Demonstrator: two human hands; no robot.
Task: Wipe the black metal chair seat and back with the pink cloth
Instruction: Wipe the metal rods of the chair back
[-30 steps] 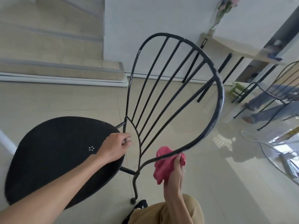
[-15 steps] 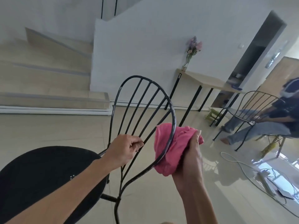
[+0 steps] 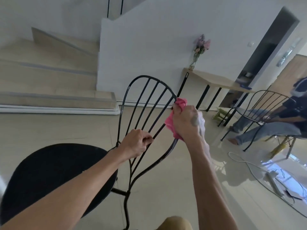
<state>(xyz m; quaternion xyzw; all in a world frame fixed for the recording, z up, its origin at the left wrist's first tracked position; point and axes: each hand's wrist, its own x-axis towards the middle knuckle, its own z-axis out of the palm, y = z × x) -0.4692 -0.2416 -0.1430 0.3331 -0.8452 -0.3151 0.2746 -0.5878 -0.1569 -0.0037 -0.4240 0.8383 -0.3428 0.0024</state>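
White walls [image 3: 149, 39], glossy beige tiled floor [image 3: 49, 130], stairs [image 3: 49, 80], wooden side table [image 3: 214, 79].

Far left, beige tiled stairs [image 3: 49, 77]. Against the far wall, light wooden table with black legs [image 3: 214, 80] bearing clear glass vase of pink flowers [image 3: 194, 62]. Far right, seated person in jeans [image 3: 272, 130] on second black wire chair [image 3: 269, 103].

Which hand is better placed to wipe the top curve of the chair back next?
The right hand, probably: it grips the pink cloth around the rim of the chair back, just below the top curve. The left hand holds a thin bar lower down, without any cloth.
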